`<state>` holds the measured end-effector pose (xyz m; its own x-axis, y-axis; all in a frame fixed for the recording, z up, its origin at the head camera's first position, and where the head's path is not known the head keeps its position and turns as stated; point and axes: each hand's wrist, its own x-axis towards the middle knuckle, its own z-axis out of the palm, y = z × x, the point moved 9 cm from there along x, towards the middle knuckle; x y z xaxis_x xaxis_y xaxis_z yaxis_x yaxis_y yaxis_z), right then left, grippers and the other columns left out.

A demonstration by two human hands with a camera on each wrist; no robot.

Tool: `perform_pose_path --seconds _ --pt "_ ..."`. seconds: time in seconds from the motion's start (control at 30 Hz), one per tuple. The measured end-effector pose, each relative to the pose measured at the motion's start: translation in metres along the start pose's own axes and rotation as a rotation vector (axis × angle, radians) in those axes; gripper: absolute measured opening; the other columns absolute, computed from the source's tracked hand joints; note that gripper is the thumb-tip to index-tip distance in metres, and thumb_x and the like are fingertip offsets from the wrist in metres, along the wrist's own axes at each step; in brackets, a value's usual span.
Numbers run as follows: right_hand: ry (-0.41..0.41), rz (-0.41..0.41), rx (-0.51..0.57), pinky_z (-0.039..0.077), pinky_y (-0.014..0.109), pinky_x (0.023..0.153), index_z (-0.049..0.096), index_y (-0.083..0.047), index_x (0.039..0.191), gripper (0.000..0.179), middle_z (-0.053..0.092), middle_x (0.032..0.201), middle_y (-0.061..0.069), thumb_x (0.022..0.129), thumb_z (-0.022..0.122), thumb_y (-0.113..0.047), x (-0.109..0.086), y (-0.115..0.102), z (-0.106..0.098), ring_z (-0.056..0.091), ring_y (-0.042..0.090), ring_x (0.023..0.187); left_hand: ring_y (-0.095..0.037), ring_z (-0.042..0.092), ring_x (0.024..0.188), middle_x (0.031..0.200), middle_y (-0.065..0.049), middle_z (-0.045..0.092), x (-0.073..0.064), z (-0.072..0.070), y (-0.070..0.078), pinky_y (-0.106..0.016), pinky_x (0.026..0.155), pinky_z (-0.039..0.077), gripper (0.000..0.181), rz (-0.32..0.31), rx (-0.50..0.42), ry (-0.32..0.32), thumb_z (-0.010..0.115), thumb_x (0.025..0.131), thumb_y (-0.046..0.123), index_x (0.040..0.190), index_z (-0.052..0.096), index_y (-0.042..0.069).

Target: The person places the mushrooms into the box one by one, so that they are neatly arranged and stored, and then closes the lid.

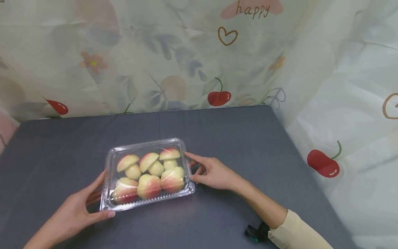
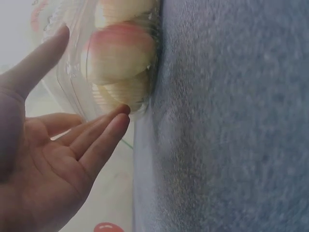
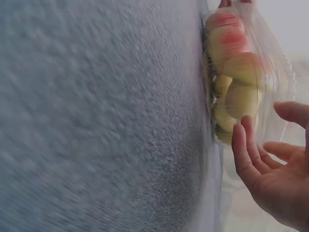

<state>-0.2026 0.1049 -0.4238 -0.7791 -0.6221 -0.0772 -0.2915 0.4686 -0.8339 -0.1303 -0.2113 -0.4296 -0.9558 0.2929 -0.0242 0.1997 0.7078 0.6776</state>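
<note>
A clear plastic clamshell box (image 1: 149,205) sits slightly turned on the dark cloth. Inside are pale yellow, red-tinged pieces: three mushroom-shaped ones (image 1: 149,162) at the back and three rounder, peach-like ones (image 1: 149,186) in front. My left hand (image 1: 73,211) is at the box's left end, thumb by the near corner, fingers stretched along the side. At the opposite end, my right hand (image 1: 214,173) touches the edge with index finger and thumb. Both wrist views show fairly straight left fingers (image 2: 104,142) and right fingers (image 3: 251,154) at the box's side walls.
The table (image 1: 236,138) has a dark grey cloth. Behind it and to the right hang pale printed curtains (image 1: 174,55) with cherries, flowers and the word "happy". A black device (image 1: 258,233) is on the right wrist, below a beige sleeve (image 1: 295,230).
</note>
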Motion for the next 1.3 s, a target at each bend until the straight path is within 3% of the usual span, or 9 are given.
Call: perform_pose_path --seconds 0.1,0.2,0.27,0.57,0.77,0.93,1.03,1.17,1.3 --pt "-0.025 0.010 0.005 0.054 0.027 0.069 0.030 -0.025 0.157 0.076 0.064 0.116 -0.001 0.093 0.070 -0.018 -0.004 0.000 0.004 0.068 0.005 0.083 -0.005 0.062 0.111 0.149 -0.019 0.046 -0.001 0.000 0.001 -0.008 0.077 0.046 0.115 -0.007 0.044 0.016 0.088 0.071 0.043 0.160 0.019 0.021" --pt "-0.036 0.018 0.015 0.053 0.026 0.068 0.029 -0.025 0.158 0.079 0.063 0.113 -0.001 0.092 0.071 -0.019 -0.008 0.000 0.007 0.068 0.007 0.081 -0.024 0.067 0.110 0.149 -0.018 0.047 -0.002 0.000 0.001 -0.014 0.076 0.050 0.113 -0.034 0.076 0.017 0.087 0.071 0.047 0.160 0.022 0.019" --pt "-0.037 0.025 0.021 0.053 0.026 0.067 0.028 -0.026 0.158 0.080 0.063 0.111 -0.002 0.091 0.072 -0.019 -0.010 -0.001 0.007 0.068 0.007 0.081 -0.029 0.068 0.108 0.146 -0.019 0.050 -0.002 0.000 0.001 -0.018 0.075 0.052 0.113 -0.054 0.089 0.018 0.086 0.071 0.049 0.159 0.023 0.019" --pt "-0.045 0.016 0.097 0.050 0.024 0.065 0.027 -0.025 0.158 0.083 0.065 0.095 -0.001 0.090 0.073 -0.017 -0.011 0.000 0.012 0.065 0.011 0.075 0.006 0.062 0.092 0.138 -0.021 0.055 -0.006 -0.001 0.006 -0.021 0.071 0.055 0.099 -0.022 0.001 0.064 0.085 0.078 0.029 0.157 0.028 0.012" --pt "-0.048 0.015 0.132 0.052 0.025 0.069 0.023 -0.024 0.159 0.085 0.069 0.086 -0.003 0.091 0.072 -0.013 -0.012 0.001 0.017 0.066 0.012 0.075 0.006 0.062 0.087 0.135 -0.022 0.056 -0.006 -0.001 0.006 -0.021 0.069 0.055 0.097 -0.045 -0.014 0.075 0.086 0.077 0.023 0.156 0.032 0.008" --pt "-0.064 0.035 0.177 0.054 0.026 0.069 0.018 -0.028 0.160 0.086 0.070 0.081 -0.002 0.092 0.068 -0.010 -0.014 0.001 0.022 0.068 0.015 0.074 0.002 0.061 0.075 0.108 -0.012 0.061 -0.010 0.000 0.003 -0.022 0.063 0.051 0.097 -0.115 -0.002 0.058 0.085 0.079 0.026 0.158 0.029 0.015" --pt "-0.066 0.044 0.204 0.055 0.027 0.069 0.015 -0.030 0.160 0.088 0.070 0.081 0.002 0.092 0.067 -0.007 -0.014 0.001 0.023 0.069 0.017 0.074 0.000 0.059 0.068 0.104 -0.008 0.061 -0.011 0.002 0.002 -0.022 0.060 0.047 0.095 -0.127 -0.008 0.052 0.083 0.082 0.026 0.158 0.028 0.018" --pt "-0.073 0.042 0.254 0.057 0.032 0.070 0.014 -0.029 0.160 0.090 0.069 0.082 0.010 0.092 0.067 -0.005 -0.015 0.002 0.026 0.070 0.022 0.074 -0.001 0.059 0.071 0.106 -0.007 0.062 -0.011 0.002 0.004 -0.020 0.060 0.049 0.093 -0.087 -0.046 0.063 0.081 0.084 0.021 0.159 0.026 0.019" --pt "-0.079 0.042 0.310 0.058 0.041 0.072 0.014 -0.029 0.160 0.090 0.068 0.082 0.014 0.092 0.066 -0.005 -0.015 0.002 0.029 0.070 0.029 0.075 -0.001 0.059 0.074 0.093 -0.001 0.061 -0.011 0.004 0.005 -0.018 0.062 0.049 0.093 -0.058 -0.095 0.061 0.080 0.085 0.015 0.159 0.024 0.017"
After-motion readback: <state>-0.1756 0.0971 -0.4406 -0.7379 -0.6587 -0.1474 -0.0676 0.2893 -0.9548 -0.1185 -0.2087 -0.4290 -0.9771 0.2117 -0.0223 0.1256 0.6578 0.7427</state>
